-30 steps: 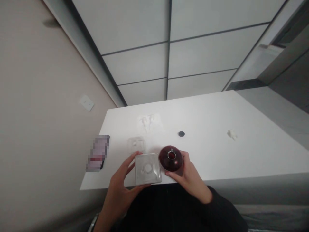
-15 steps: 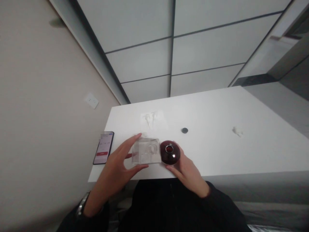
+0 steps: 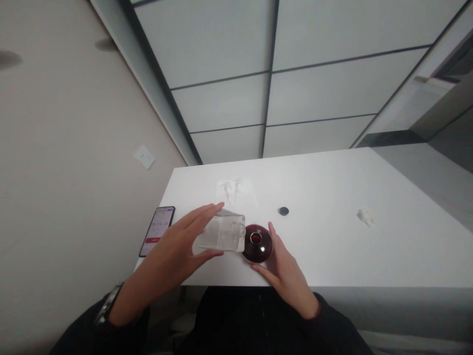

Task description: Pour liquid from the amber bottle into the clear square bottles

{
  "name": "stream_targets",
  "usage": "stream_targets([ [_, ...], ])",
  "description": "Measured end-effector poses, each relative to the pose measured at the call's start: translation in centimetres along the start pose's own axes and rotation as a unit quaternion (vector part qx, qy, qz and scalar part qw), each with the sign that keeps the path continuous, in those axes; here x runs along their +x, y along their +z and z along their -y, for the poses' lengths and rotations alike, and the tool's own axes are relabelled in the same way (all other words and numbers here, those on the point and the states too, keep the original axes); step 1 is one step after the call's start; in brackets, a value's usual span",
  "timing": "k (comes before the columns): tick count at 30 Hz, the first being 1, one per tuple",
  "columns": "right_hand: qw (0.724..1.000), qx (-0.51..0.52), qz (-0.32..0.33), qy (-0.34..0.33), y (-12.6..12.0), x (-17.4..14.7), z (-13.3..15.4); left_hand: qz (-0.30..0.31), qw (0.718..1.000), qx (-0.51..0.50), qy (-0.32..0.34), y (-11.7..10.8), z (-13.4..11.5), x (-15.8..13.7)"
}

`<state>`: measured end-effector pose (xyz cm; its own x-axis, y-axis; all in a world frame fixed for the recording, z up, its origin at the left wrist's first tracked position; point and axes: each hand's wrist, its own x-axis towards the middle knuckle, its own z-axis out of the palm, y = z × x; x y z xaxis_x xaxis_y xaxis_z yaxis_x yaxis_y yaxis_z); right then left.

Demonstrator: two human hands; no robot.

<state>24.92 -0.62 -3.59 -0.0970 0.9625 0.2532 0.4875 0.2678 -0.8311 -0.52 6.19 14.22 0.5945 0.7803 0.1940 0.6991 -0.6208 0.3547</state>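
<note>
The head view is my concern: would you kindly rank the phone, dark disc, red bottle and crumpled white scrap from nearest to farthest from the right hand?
1. Red bottle: in the right hand itself, on its left side.
2. Dark disc: just beyond the fingertips.
3. Crumpled white scrap: off to the right.
4. Phone: far left.

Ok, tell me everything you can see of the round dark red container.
The round dark red container is squat and glossy, perhaps glass, with a silvery ring around its top opening. It appears upright near the front of the table, cupped by the right hand. The clear bottle overlaps its left edge; contact is unclear.
</note>
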Motion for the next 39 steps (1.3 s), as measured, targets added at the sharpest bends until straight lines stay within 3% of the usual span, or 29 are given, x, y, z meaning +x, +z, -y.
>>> stream_targets([
  [7,1.000,0.006,-0.029,0.001,-0.1,-0.6,-0.5,0.017,0.999,0.029,0.036,-0.7,0.1,0.7],
  [17,0.998,0.068,-0.008,0.007,-0.9,0.5,1.2,0.035,0.995,0.067,0.072,-1.3,-0.4,1.4],
  [39,0.999,0.013,-0.013,-0.033,-0.7,0.2,0.2,0.063,0.986,0.123,0.089,-2.2,-1.0,2.0],
])
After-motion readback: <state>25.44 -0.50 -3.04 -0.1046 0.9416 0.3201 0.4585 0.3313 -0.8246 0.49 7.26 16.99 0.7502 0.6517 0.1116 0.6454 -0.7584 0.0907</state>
